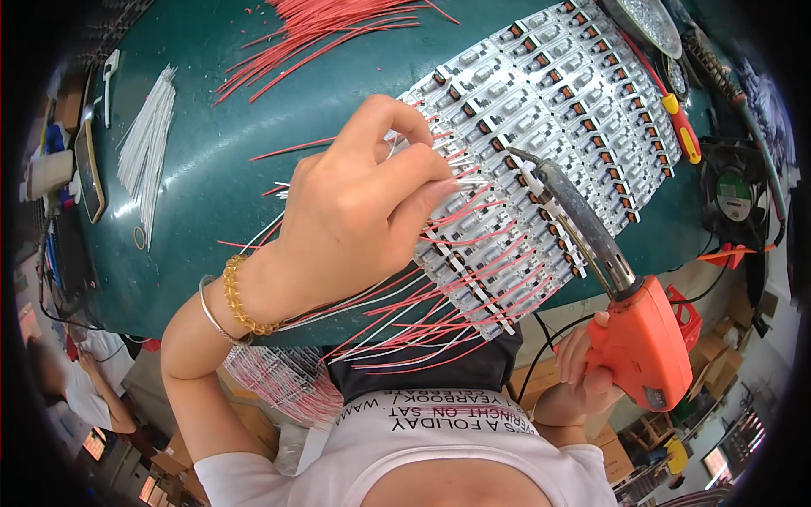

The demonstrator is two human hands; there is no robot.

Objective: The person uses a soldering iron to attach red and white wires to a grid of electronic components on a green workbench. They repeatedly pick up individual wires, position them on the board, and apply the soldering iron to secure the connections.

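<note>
Head view: a thin wire [460,179] is pinched by the left hand [355,211] over the circuit board panel [541,127], mid worktop [211,169]. An orange soldering gun [629,325] is gripped by the right hand [583,359], tip touching the panel. Red wires [329,34] lie at the far edge, white wires [148,144] at the left.

A: Left hand [355,211] covers the wire it pinches and the circuit board panel [541,127] beneath. Solder joint unreadable.

B: Right hand [583,363] mostly behind the orange soldering gun [634,329]; grip unclear. Red wire pile [338,25] cut off at top edge.
</note>
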